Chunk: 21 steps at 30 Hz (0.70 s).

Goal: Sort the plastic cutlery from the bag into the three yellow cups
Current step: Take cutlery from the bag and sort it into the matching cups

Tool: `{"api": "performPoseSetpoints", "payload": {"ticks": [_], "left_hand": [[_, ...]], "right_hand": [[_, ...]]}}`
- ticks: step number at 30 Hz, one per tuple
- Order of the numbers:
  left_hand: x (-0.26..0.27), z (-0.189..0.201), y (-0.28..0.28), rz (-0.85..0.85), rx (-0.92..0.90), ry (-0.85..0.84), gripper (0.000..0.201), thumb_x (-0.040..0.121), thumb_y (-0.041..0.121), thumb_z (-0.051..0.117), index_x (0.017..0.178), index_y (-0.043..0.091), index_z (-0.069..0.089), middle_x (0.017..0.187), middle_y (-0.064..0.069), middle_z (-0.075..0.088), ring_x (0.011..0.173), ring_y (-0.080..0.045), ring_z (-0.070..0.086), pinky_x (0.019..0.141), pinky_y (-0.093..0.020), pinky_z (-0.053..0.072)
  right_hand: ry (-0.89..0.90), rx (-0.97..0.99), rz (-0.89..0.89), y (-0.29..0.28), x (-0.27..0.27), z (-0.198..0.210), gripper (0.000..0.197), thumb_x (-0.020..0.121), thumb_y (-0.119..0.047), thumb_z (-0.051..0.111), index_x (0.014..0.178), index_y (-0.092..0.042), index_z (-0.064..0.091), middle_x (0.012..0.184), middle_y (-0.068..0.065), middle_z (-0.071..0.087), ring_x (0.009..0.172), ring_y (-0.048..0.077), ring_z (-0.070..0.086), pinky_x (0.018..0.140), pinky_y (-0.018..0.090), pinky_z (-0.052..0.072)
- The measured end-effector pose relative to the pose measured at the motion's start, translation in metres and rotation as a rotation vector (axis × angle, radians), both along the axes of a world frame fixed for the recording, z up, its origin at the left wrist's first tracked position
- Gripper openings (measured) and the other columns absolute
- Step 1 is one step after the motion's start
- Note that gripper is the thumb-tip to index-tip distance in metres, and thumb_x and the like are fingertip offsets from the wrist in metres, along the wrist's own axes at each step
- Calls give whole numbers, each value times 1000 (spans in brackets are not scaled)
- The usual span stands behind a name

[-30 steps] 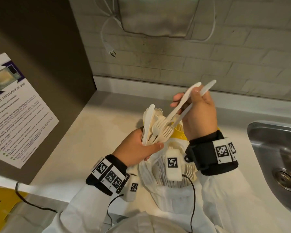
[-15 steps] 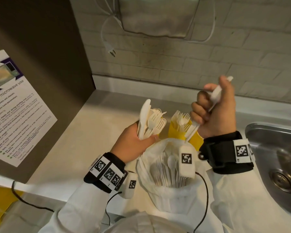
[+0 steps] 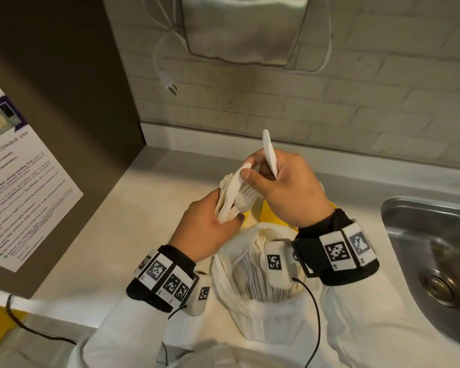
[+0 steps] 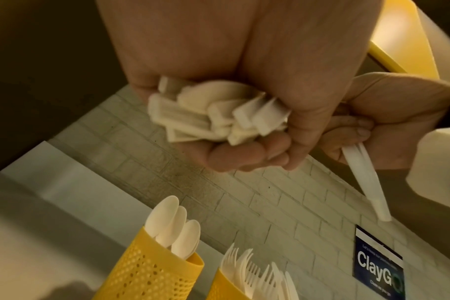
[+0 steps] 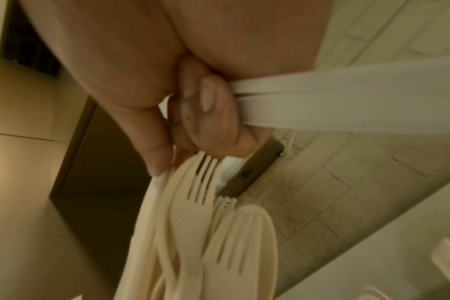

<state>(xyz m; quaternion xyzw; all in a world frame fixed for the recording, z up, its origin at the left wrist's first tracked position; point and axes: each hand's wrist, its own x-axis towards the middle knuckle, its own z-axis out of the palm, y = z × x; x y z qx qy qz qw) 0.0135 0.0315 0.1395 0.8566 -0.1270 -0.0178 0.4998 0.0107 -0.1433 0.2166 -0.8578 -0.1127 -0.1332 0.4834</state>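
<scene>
My right fingers (image 3: 246, 173) pinch a white plastic knife (image 3: 233, 181) from the mixed white cutlery bundle (image 3: 231, 200) my left fingers (image 4: 247, 156) clamp, separating types for sorting.

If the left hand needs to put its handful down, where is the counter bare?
Bare counter lies left of the left hand, bordered by the dark panel and the back wall. A narrower strip runs between the bag and the sink. It is crowded at the middle: bag in front, yellow cups behind it.
</scene>
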Motion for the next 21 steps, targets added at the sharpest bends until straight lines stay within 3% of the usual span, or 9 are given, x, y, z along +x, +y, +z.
{"api": "performPoseSetpoints", "payload": {"ticks": [3, 5, 9, 11, 15, 18, 21], "left_hand": [[1, -2, 4, -9, 0, -11, 28, 84, 34, 76, 109, 34, 63, 93, 13, 73, 83, -2, 68, 77, -33, 58], [1, -4, 6, -25, 4, -12, 34, 84, 35, 77, 115, 34, 63, 97, 14, 73, 87, -2, 68, 80, -34, 59], [2, -5, 5, -17, -11, 2, 31, 85, 34, 77, 112, 35, 64, 94, 15, 73, 84, 0, 68, 76, -28, 57], [2, -4, 2, -16, -15, -1, 29, 84, 33, 78, 110, 35, 64, 92, 15, 73, 82, 1, 68, 73, -24, 54], [2, -3, 1, -25, -33, -9, 32, 85, 32, 78, 114, 36, 64, 95, 17, 73, 85, 4, 67, 71, -13, 51], [2, -4, 1, -40, -30, -14, 37, 86, 33, 78, 120, 37, 62, 100, 21, 72, 89, 7, 66, 72, -9, 49], [0, -3, -1, -37, -42, -14, 37, 88, 30, 76, 117, 44, 58, 101, 22, 70, 90, 9, 64, 72, -5, 48]], "right_hand": [[8, 55, 21, -2, 4, -3, 9, 101, -16, 62, 96, -10, 67, 74, -14, 62, 70, 5, 57, 69, 24, 46], [7, 12, 45, -4, 6, -4, 11, 103, -19, 57, 96, -12, 63, 78, -11, 60, 71, 4, 55, 70, 24, 44], [19, -115, 34, -6, 6, -5, 8, 98, -26, 67, 98, -18, 66, 70, -17, 59, 64, 1, 54, 61, 13, 40], [8, -102, 51, -6, 4, -5, 6, 96, -24, 70, 93, -20, 68, 65, -25, 59, 62, 1, 54, 60, 13, 41], [0, -25, 65, -7, 4, -8, 2, 100, -18, 63, 98, -18, 64, 76, -13, 62, 68, 3, 58, 66, 26, 47], [48, 149, 33, -9, 3, -8, 8, 105, -19, 54, 99, -24, 55, 73, -10, 53, 58, 1, 51, 60, 22, 39], [77, 170, 28, -12, 0, -4, 9, 106, -21, 53, 97, -22, 55, 68, -11, 50, 54, 1, 49, 56, 17, 39]]}}
